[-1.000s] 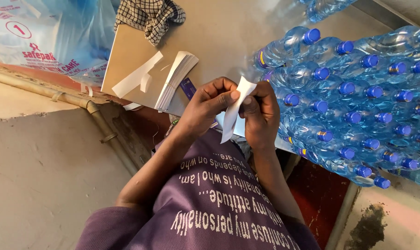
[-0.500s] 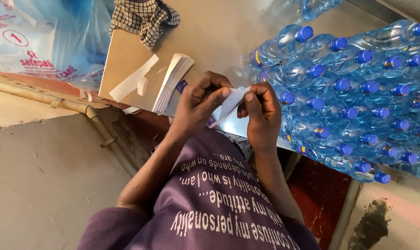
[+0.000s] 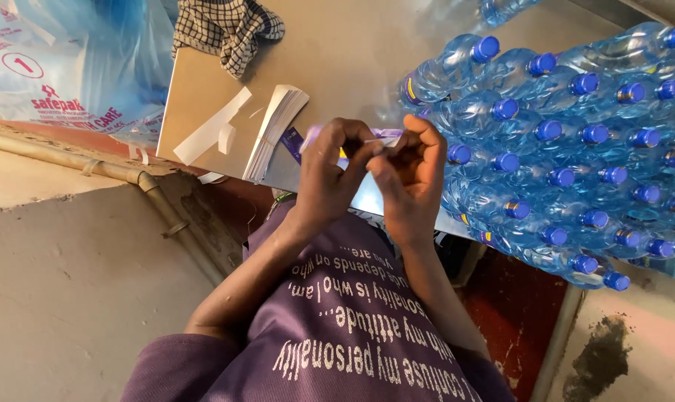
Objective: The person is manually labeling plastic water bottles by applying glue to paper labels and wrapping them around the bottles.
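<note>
Both hands' fingers (image 3: 367,149) pinch label (image 3: 386,135), prob. sticker; mostly hidden.

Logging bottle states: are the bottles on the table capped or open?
Capped: every visible bottle lies on its side with a blue cap on.

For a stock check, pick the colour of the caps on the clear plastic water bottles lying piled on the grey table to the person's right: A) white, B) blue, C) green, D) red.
B: the clear plastic water bottles lying piled on the grey table all show blue screw caps, none red, white or green.
</note>
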